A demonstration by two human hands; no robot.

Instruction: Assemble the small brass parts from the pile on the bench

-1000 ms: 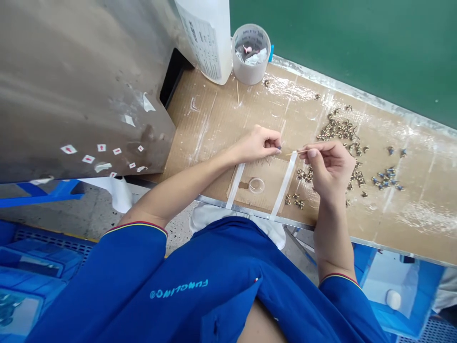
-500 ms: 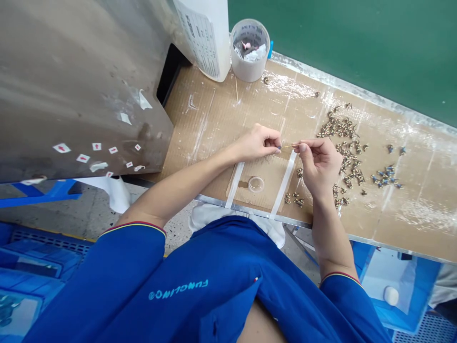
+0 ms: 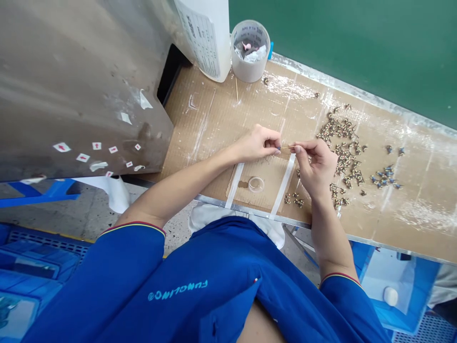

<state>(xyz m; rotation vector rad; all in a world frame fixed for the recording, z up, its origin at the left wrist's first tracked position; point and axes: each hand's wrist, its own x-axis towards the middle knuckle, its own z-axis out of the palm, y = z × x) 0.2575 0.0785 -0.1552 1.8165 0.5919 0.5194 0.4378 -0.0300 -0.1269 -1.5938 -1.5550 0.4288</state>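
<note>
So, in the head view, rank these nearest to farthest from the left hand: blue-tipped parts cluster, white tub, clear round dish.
1. clear round dish: just bodyward of the left hand
2. white tub: beyond it, away from the body
3. blue-tipped parts cluster: far right

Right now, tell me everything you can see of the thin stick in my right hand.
The thin stick is straight, pale and wooden-looking. The right hand pinches it, hiding its other end. It runs sideways over the cardboard, its free tip at the small blue part in the left hand; contact is unclear.
</note>
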